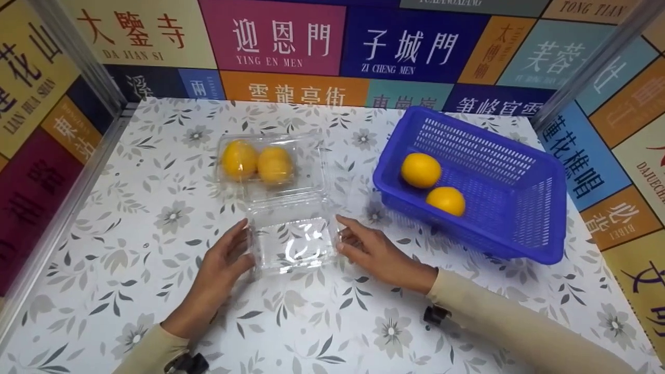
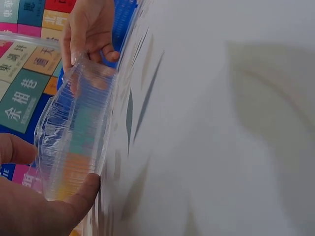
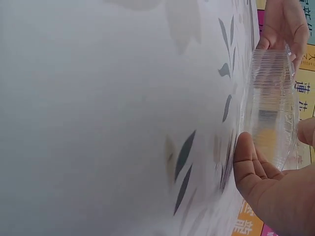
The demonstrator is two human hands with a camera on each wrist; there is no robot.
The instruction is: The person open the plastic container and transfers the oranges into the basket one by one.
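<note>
A clear plastic box (image 1: 293,241) lies on the table between both hands, with light glinting off its top. My left hand (image 1: 223,259) holds its left end, fingers and thumb bent round the side. At the right end my right hand (image 1: 379,254) holds it the same way, fingertips at the edge. In the left wrist view the ridged wall of the plastic box (image 2: 74,128) stands between the two hands. Directly behind it is another clear plastic section (image 1: 309,166), with two oranges (image 1: 239,160) showing in its left part.
At the right stands a blue plastic basket (image 1: 493,223) with slotted walls, holding two oranges (image 1: 421,170). The table has a white leaf-patterned cover (image 1: 171,218). Panels printed with large characters (image 1: 275,39) enclose its back and sides.
</note>
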